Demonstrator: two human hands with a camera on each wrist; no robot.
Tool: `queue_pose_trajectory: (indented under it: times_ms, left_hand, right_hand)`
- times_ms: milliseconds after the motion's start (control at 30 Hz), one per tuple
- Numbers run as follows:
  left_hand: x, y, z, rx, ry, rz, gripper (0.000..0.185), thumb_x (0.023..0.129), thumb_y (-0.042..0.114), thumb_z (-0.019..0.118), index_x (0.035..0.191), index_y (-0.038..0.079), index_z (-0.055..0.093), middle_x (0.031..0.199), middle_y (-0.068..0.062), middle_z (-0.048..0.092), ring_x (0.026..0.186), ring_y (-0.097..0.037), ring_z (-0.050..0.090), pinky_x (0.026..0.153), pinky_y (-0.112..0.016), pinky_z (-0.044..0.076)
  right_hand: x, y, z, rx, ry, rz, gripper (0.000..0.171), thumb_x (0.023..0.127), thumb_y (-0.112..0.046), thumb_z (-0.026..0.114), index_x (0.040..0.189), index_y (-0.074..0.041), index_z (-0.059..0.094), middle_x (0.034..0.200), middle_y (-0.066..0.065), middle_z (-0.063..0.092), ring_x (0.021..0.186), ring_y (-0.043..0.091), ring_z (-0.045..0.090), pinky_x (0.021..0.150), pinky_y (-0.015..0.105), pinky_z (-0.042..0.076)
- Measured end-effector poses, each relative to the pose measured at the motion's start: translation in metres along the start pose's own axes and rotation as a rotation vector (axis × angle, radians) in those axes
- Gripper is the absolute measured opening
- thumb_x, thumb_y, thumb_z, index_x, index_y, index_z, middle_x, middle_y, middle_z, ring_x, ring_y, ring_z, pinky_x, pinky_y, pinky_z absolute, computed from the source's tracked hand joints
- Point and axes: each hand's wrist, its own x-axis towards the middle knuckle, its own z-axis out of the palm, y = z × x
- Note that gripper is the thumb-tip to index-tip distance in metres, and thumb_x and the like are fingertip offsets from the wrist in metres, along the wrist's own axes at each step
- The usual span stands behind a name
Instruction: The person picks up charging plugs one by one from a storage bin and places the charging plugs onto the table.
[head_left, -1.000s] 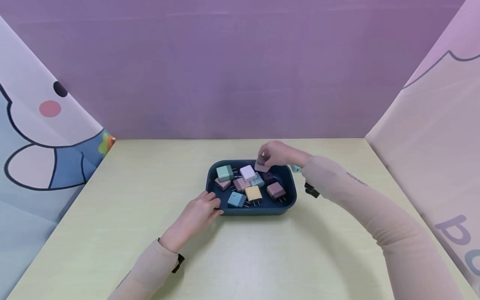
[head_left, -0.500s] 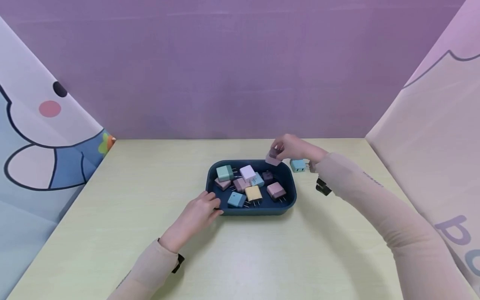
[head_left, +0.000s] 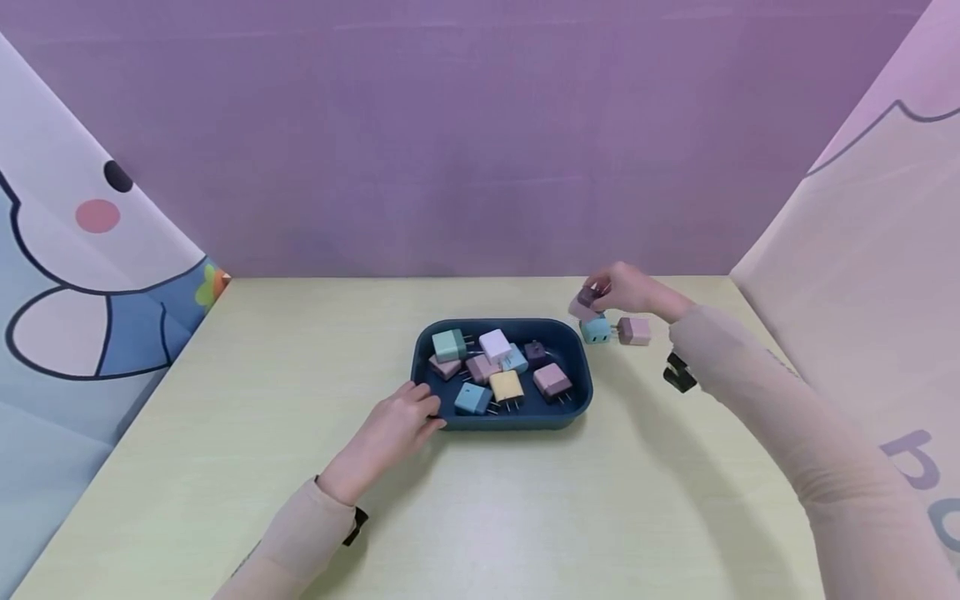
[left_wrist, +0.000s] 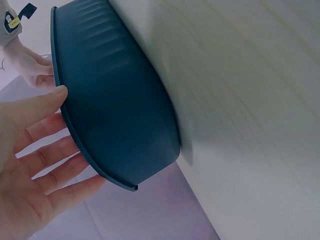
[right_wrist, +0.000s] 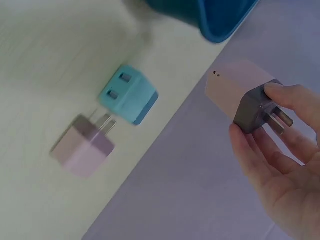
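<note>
My right hand (head_left: 624, 290) pinches a pale pink charger plug (right_wrist: 232, 90) by its dark pronged end, and holds it up off the table, right of the tray. Just below it on the table lie a turquoise charger plug (head_left: 596, 331) and a pink charger plug (head_left: 635, 331), close together. At the near left corner of the dark blue tray (head_left: 517, 422), my left hand (head_left: 397, 425) holds the rim, thumb outside and fingers over the edge. Inside are several plugs, among them a yellow one (head_left: 507, 386), a green one (head_left: 449, 345) and a white one (head_left: 495, 345).
The pale wooden table (head_left: 300, 358) meets a purple cloth backdrop (head_left: 480, 150) behind. Printed cloth panels (head_left: 67, 275) stand at the left and right sides.
My right hand has carried the pale pink plug out of the tray's far side and rightward past its rim. The left hand and tray have stayed put.
</note>
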Motion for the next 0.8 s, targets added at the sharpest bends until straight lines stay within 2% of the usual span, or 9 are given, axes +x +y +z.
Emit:
queue_pose_trajectory:
  times_ms: [567,800]
  left_hand:
    - [0.002,0.001,0.001,-0.003,-0.005,0.001,0.013,0.073,0.015,0.072,0.075,0.007,0.062,0.07,0.0,0.049,0.064,-0.012,0.039,0.055,-0.022,0.04]
    - [0.003,0.002,0.002,0.008,-0.012,0.001,0.013,0.073,0.016,0.072,0.075,0.008,0.062,0.07,0.001,0.049,0.064,-0.012,0.039,0.055,-0.022,0.04]
  right_hand:
    - [-0.019,0.038,-0.014,0.039,0.033,0.097,0.031,0.082,-0.001,0.056,0.108,0.013,0.053,0.102,0.032,0.055,0.091,0.04,0.055,0.079,0.047,0.044]
    - [-0.025,0.056,-0.018,0.085,0.065,0.156,0.03,0.083,-0.002,0.055,0.106,0.016,0.052,0.099,0.032,0.056,0.085,0.037,0.059,0.072,0.041,0.048]
